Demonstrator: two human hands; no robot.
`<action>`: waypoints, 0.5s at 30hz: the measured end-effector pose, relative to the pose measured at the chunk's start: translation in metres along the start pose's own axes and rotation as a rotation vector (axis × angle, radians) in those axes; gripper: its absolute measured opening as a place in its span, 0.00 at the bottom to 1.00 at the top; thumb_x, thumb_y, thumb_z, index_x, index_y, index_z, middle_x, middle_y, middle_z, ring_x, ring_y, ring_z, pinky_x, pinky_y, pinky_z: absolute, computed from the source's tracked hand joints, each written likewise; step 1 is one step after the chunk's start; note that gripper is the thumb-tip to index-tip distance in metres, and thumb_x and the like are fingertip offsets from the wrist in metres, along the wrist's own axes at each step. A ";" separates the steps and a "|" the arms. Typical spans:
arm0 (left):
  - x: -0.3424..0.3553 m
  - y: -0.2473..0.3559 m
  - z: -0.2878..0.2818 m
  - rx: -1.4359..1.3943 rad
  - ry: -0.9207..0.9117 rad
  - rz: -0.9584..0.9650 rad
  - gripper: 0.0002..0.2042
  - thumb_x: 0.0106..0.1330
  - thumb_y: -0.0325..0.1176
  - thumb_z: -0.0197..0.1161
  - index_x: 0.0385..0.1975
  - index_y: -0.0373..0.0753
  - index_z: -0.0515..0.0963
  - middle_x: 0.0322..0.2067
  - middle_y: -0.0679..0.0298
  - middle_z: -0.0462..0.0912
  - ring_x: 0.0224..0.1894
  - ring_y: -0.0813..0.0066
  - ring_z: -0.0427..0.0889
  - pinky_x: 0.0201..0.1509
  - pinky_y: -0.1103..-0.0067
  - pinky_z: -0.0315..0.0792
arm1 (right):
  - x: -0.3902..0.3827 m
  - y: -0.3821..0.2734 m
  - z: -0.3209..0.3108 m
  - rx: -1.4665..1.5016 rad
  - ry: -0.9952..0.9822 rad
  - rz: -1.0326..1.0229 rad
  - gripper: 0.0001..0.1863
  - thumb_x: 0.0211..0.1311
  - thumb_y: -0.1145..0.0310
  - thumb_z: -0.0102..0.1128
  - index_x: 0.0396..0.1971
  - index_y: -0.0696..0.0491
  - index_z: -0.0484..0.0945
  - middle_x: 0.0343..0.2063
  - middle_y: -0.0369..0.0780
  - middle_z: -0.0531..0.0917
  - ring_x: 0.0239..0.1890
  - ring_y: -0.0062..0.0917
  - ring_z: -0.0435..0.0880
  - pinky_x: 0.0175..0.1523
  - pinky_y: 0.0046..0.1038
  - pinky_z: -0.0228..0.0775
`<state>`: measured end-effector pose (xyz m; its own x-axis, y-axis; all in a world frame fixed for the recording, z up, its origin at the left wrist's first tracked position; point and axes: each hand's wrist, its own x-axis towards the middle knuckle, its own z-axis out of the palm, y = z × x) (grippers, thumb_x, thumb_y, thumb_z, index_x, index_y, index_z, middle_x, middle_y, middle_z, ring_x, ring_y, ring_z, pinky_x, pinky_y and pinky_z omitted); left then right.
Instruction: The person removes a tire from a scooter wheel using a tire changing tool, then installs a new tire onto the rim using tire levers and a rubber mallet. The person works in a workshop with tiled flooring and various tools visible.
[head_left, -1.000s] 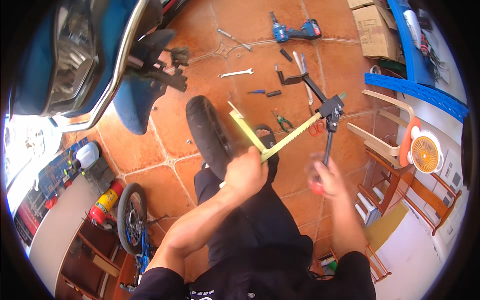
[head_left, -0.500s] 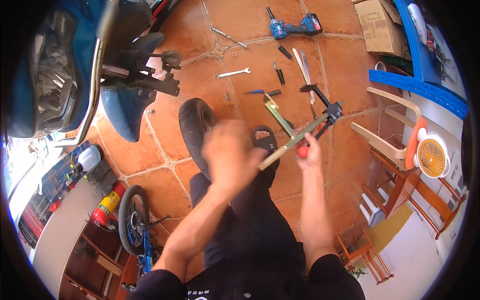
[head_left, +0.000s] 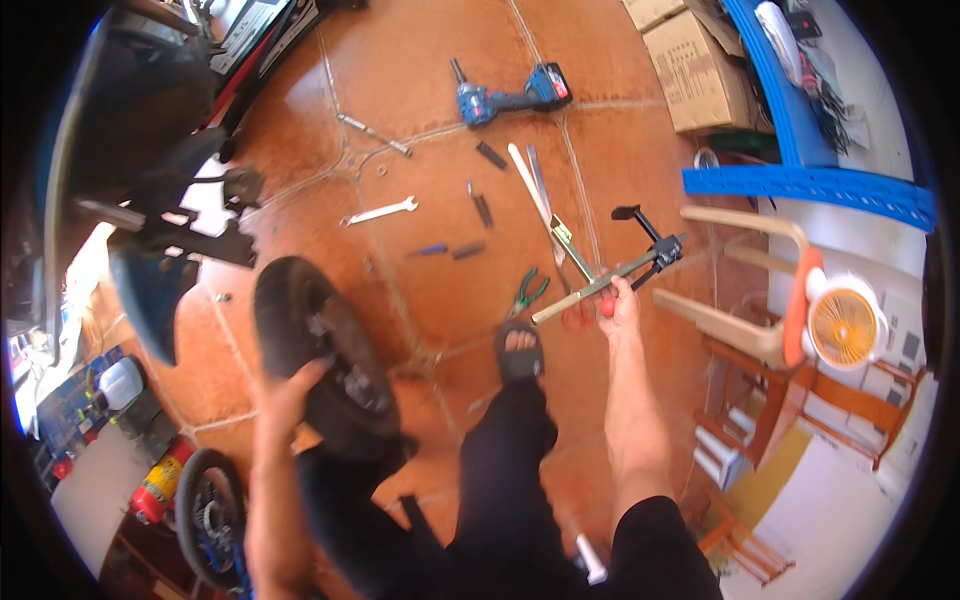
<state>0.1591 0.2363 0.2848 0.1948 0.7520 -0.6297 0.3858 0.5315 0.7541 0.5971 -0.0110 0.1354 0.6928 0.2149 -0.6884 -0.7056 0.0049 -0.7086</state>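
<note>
Black wheel: tilted, toward the tiled floor's left edge.
Left hand: forearm forward, thumb against the wheel; finger grip too blurred to judge.
Right hand: arm outstretched, fingers clenched around the bar tool above the floor.
Carton, floor's right edge: print illegible.

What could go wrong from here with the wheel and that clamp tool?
1. The black wheel appears to stand on its tread, with the left hand at its side; it might roll or tip.
2. The right hand alone holds the long clamp tool, so it could twist or slip, perhaps dropping near the open-toed sandal.
3. Green-handled pliers lie close to that sandal and could be stepped on.
</note>
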 end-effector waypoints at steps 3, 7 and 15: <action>-0.007 0.015 -0.007 0.086 0.078 -0.156 0.27 0.46 0.31 0.68 0.48 0.31 0.71 0.36 0.59 0.79 0.34 0.70 0.80 0.40 0.76 0.76 | 0.111 0.014 -0.025 0.094 -0.033 -0.010 0.19 0.59 0.71 0.51 0.52 0.48 0.68 0.41 0.41 0.79 0.45 0.31 0.78 0.53 0.38 0.71; -0.014 -0.005 -0.043 0.193 0.151 -0.172 0.42 0.39 0.40 0.70 0.59 0.34 0.62 0.47 0.59 0.74 0.47 0.68 0.75 0.51 0.75 0.71 | 0.208 0.012 -0.026 0.106 -0.115 -0.059 0.20 0.57 0.71 0.54 0.51 0.47 0.69 0.38 0.39 0.81 0.40 0.28 0.81 0.41 0.33 0.77; -0.055 -0.032 -0.082 0.240 0.473 -0.106 0.40 0.53 0.44 0.66 0.64 0.32 0.57 0.56 0.52 0.69 0.56 0.61 0.71 0.58 0.72 0.66 | 0.360 -0.043 -0.056 -0.144 -0.258 -0.132 0.10 0.55 0.73 0.57 0.38 0.58 0.75 0.33 0.43 0.82 0.36 0.29 0.81 0.39 0.29 0.76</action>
<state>0.0619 0.2099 0.3103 -0.2623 0.8217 -0.5060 0.5870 0.5521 0.5921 0.8853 0.0116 -0.0902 0.7031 0.4624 -0.5402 -0.5713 -0.0850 -0.8163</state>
